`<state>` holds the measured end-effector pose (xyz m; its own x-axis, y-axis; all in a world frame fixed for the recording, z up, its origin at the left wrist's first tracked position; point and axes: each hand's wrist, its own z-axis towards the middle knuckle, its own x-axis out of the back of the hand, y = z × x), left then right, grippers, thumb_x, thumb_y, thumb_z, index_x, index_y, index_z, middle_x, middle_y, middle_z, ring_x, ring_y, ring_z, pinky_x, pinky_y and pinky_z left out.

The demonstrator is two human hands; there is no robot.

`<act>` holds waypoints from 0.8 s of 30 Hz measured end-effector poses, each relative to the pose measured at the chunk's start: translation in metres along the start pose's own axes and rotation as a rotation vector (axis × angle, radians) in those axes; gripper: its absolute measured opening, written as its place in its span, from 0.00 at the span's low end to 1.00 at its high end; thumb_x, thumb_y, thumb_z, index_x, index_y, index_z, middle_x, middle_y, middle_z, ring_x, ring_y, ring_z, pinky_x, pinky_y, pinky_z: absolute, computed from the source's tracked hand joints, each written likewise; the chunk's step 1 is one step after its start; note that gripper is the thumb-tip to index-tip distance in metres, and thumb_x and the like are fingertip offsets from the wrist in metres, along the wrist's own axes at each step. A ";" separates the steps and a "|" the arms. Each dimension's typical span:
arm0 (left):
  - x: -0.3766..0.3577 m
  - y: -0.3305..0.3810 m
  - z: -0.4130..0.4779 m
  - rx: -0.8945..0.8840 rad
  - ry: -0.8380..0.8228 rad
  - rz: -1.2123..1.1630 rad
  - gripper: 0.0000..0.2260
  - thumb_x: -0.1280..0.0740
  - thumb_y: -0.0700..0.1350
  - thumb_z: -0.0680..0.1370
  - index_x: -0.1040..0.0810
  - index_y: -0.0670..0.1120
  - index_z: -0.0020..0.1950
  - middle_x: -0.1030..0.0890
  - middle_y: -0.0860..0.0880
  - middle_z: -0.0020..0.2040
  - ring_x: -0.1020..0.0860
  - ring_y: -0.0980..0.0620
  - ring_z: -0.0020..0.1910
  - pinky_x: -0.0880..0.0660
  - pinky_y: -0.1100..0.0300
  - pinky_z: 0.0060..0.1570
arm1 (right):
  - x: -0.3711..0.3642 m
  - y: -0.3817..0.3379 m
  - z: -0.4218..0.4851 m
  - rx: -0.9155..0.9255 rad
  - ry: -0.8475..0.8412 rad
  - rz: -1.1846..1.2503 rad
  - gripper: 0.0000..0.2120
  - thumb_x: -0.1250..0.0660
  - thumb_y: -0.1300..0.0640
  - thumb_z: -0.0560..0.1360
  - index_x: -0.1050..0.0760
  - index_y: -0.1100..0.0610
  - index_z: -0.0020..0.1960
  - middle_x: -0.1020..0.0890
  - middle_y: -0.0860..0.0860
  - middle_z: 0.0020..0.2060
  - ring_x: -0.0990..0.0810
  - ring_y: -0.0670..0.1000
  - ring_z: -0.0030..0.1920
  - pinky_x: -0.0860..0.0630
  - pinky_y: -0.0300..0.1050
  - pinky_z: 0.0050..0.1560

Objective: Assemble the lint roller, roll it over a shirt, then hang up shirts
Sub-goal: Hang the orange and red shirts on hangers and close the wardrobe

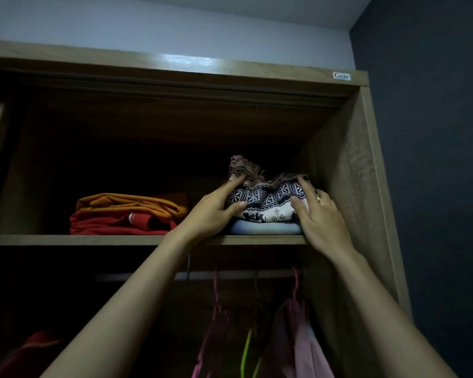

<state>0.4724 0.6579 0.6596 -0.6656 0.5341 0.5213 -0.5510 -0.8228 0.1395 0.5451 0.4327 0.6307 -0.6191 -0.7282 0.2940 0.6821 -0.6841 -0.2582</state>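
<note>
On the upper wardrobe shelf (79, 239), left to right: a folded orange-and-red pile (120, 214); my left hand (210, 211), thumb in front and fingers over the top, pinching the patterned shirt (268, 197), which lies rumpled on a folded pale-blue garment (262, 227); my right hand (322, 214) gripping its other end likewise, probably so the shirt lifts without dragging what lies beneath. The side panel (347, 173) crowds my right hand; pink hangers (294, 285) hang below.
</note>
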 end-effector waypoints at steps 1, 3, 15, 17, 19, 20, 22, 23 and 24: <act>0.000 0.002 -0.003 -0.021 0.008 0.032 0.27 0.37 0.49 0.80 0.43 0.56 0.78 0.41 0.49 0.78 0.42 0.53 0.76 0.44 0.62 0.72 | 0.000 -0.002 -0.003 0.002 0.001 -0.034 0.26 0.53 0.37 0.78 0.49 0.40 0.75 0.39 0.58 0.73 0.38 0.59 0.71 0.38 0.57 0.67; 0.002 0.004 -0.010 -0.032 0.022 0.139 0.26 0.39 0.50 0.81 0.44 0.57 0.78 0.42 0.49 0.78 0.41 0.50 0.76 0.42 0.59 0.72 | 0.001 -0.006 -0.008 -0.005 0.026 -0.064 0.28 0.55 0.36 0.77 0.50 0.41 0.76 0.44 0.58 0.75 0.42 0.59 0.73 0.41 0.58 0.69; 0.113 -0.035 -0.078 -0.149 0.438 0.312 0.20 0.38 0.49 0.81 0.33 0.52 0.73 0.28 0.52 0.70 0.30 0.56 0.69 0.32 0.59 0.66 | -0.037 -0.123 -0.021 0.236 0.211 0.422 0.25 0.50 0.41 0.80 0.35 0.52 0.72 0.30 0.49 0.68 0.32 0.47 0.67 0.34 0.46 0.67; 0.138 -0.057 -0.089 -0.039 0.463 0.289 0.20 0.38 0.50 0.81 0.33 0.52 0.73 0.27 0.52 0.70 0.30 0.55 0.69 0.32 0.58 0.66 | -0.050 -0.147 -0.022 0.214 0.122 0.481 0.24 0.49 0.43 0.81 0.36 0.54 0.72 0.30 0.51 0.67 0.31 0.49 0.66 0.33 0.42 0.64; 0.158 -0.075 -0.098 0.095 0.391 0.242 0.22 0.38 0.51 0.80 0.35 0.53 0.74 0.29 0.49 0.71 0.31 0.52 0.70 0.33 0.58 0.66 | -0.063 -0.165 -0.025 0.176 0.018 0.457 0.25 0.49 0.44 0.81 0.38 0.54 0.73 0.30 0.54 0.68 0.31 0.51 0.67 0.35 0.41 0.62; 0.165 -0.082 -0.102 0.162 0.330 0.210 0.24 0.38 0.52 0.80 0.37 0.54 0.75 0.30 0.47 0.72 0.31 0.50 0.70 0.33 0.56 0.66 | -0.070 -0.172 -0.027 0.159 -0.024 0.442 0.25 0.49 0.43 0.81 0.39 0.54 0.74 0.30 0.55 0.68 0.31 0.52 0.67 0.35 0.42 0.62; 0.173 -0.091 -0.109 0.273 0.203 0.151 0.26 0.39 0.55 0.79 0.41 0.56 0.77 0.33 0.44 0.74 0.31 0.46 0.70 0.31 0.53 0.65 | -0.082 -0.185 -0.032 0.131 -0.061 0.417 0.26 0.50 0.43 0.81 0.40 0.54 0.74 0.30 0.56 0.68 0.31 0.55 0.67 0.35 0.47 0.65; 0.175 -0.094 -0.111 0.308 0.155 0.136 0.27 0.39 0.57 0.78 0.42 0.57 0.77 0.33 0.44 0.73 0.31 0.45 0.70 0.31 0.54 0.64 | -0.086 -0.190 -0.034 0.122 -0.057 0.394 0.26 0.51 0.42 0.81 0.41 0.54 0.74 0.29 0.56 0.68 0.30 0.56 0.67 0.35 0.51 0.67; 0.176 -0.097 -0.113 0.330 0.122 0.124 0.29 0.39 0.59 0.77 0.43 0.57 0.77 0.32 0.43 0.73 0.30 0.45 0.69 0.30 0.54 0.63 | -0.090 -0.195 -0.035 0.114 -0.047 0.357 0.26 0.51 0.42 0.81 0.41 0.55 0.74 0.28 0.57 0.67 0.30 0.57 0.67 0.36 0.54 0.68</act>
<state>0.3515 0.8542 0.6427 -0.7831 0.4292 0.4501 -0.2836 -0.8905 0.3558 0.4545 0.6301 0.6218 -0.3176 -0.9156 0.2466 0.8925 -0.3765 -0.2484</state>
